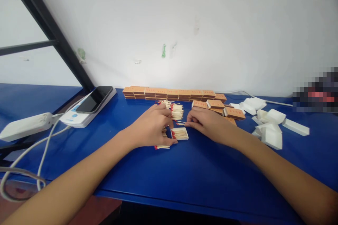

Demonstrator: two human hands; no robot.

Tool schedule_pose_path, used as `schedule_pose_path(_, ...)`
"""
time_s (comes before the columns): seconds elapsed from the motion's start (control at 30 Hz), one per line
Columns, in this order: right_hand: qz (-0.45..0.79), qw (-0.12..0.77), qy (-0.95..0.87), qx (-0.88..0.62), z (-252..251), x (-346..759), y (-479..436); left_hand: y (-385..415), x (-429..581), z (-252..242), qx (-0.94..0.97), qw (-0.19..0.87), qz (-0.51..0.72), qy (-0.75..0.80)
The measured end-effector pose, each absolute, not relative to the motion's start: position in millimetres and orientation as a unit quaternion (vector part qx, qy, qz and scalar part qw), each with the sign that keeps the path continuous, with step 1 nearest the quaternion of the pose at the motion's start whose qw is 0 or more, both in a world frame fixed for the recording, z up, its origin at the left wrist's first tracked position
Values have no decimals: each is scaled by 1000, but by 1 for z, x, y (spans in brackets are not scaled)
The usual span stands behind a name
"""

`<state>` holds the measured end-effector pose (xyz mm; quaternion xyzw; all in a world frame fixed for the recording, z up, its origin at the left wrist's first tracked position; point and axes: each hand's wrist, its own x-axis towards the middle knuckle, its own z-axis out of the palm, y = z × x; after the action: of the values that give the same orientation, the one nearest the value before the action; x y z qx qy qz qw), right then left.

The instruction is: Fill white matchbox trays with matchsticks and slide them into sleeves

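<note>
A small white matchbox tray (186, 138) lies on the blue table, with red-headed matches (179, 134) inside. My left hand (153, 124) curls round the tray's left end, thumb at the near corner and a finger at the far one. My right hand (202, 121) pinches a few matches (180, 123) just beyond the tray, their red heads pointing left. Past my fingers is a loose pile of matches (176, 111). More matches (162, 147) lie beneath my left hand, partly hidden by it.
Orange matchboxes (173, 93) stand stacked in a row along the wall, with more boxes (215, 104) behind my right hand. White empty trays (271, 130) are heaped at right. On the left are a phone (95, 99) on a white device (76, 116), a power strip (26, 125) and cables.
</note>
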<state>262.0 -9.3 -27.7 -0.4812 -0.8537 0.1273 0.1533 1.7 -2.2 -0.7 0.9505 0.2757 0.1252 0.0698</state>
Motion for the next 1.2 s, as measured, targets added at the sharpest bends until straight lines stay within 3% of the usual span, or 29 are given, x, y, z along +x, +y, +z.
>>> schedule_pose_path(1.2,96,223,-867,-435,-42,251,-4,-2,1,0,950,75,122,276)
